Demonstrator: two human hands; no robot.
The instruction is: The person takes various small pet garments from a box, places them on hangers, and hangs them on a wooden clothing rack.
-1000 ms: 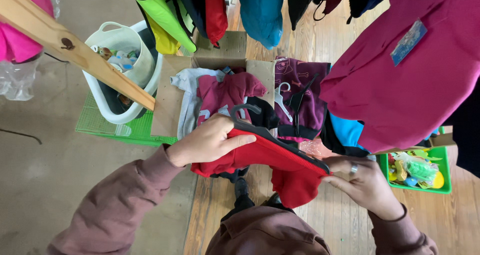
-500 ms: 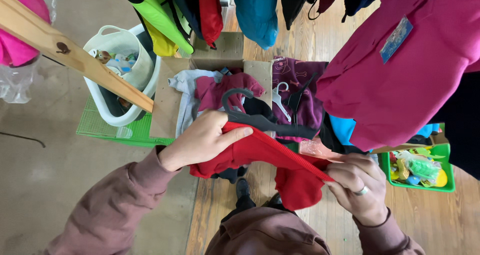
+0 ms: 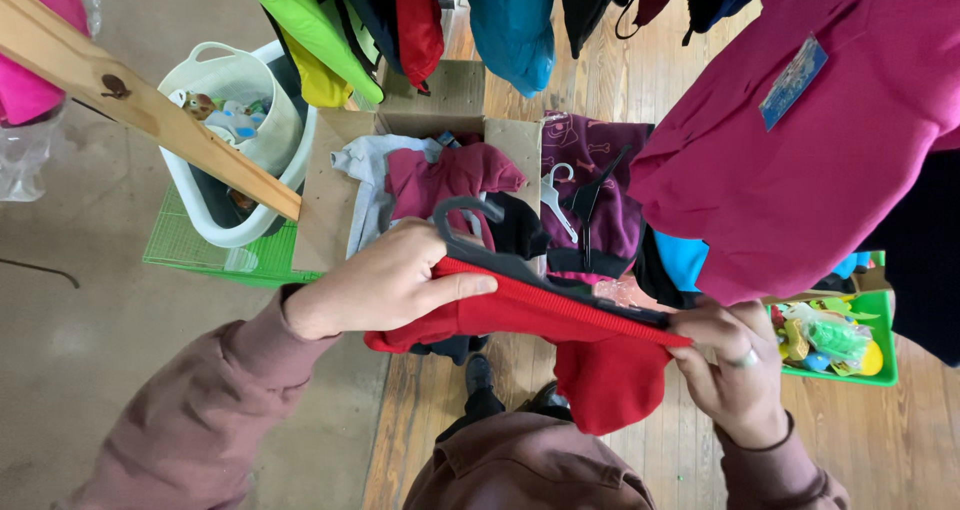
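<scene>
A soft red knit garment point(image 3: 560, 335) was held just in front of an open cardboard box point(image 3: 400, 140), stretched along a dark plastic hanger point(image 3: 530, 265) whose curved hook rose above the garment's upper edge. The left hand point(image 3: 385, 285) was closed over the garment's left shoulder, its fingers point(image 3: 455, 288) pressed together on the ribbed red cloth beside the hook. The right hand point(image 3: 735, 365), ringed on one finger, was pinched on the garment's other end where the hanger's straight arm ended. A loose fold of the red fabric hung down below the hanger. Inside the box, crumpled clothes in maroon, grey and purple were piled, with a small white hanger point(image 3: 555, 195) lying among them. To the left of the box a rounded white plastic basket point(image 3: 235, 100) was seen beside a slanted bare wooden beam point(image 3: 150, 110). To the right of the box a large smooth magenta garment point(image 3: 800, 140) hung down.
</scene>
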